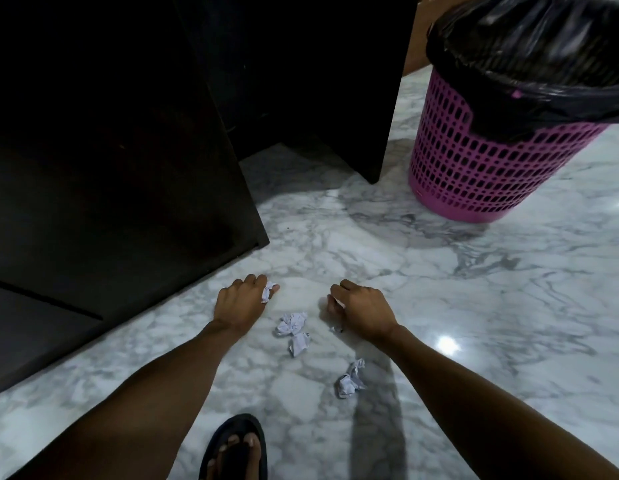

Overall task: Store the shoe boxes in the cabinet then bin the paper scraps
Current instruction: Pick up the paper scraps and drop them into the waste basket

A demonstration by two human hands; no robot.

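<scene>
Left hand (240, 301): low over the marble floor (474, 289) beside the dark cabinet (110, 174), fingers pinching a crumpled paper scrap (267, 292). Right hand (361, 311): fingers curled round a small scrap (338, 303). Loose scraps (293, 325): two touching, between the hands; a third (349, 379) nearer the sandal (237, 445). Pink bin (474, 161), black liner (529, 57): standing well apart, upper right.

Bin liner (543, 46) blurred, cut by top edge; cabinet (301, 81) inside too dark; sandal (242, 424) cropped at btm.
</scene>
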